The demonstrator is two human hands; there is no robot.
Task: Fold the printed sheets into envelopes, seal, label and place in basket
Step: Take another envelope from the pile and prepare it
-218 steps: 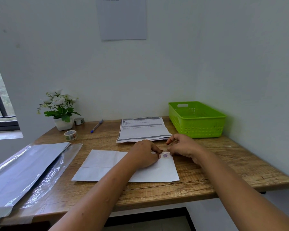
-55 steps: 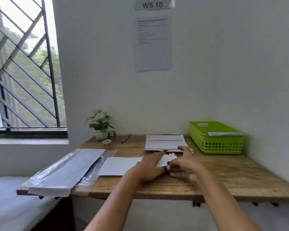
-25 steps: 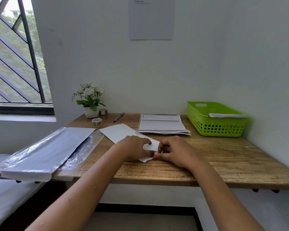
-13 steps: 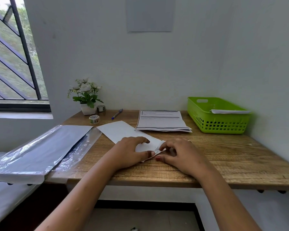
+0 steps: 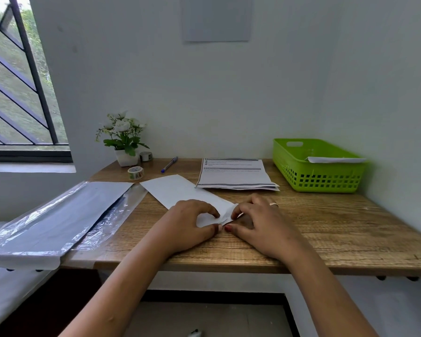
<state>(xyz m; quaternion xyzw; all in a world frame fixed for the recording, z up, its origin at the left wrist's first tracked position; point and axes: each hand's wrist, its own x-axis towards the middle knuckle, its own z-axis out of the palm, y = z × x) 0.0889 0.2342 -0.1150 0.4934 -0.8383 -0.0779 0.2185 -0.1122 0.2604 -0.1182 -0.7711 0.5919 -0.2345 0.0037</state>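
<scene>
Left hand (image 5: 190, 224) and right hand (image 5: 258, 222) both pinch, it seems, the folded sheet (image 5: 180, 190) at its near end.

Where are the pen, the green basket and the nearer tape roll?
pen (image 5: 169, 164): head view, middle of the barrel.
green basket (image 5: 326, 180): head view, perforated front wall.
nearer tape roll (image 5: 135, 173): head view, outer printed band.

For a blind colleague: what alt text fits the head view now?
The left hand and right hand pinch the near end of a folded white sheet on a wooden desk. Behind it lie printed sheets and a green basket holding one folded paper.
</scene>
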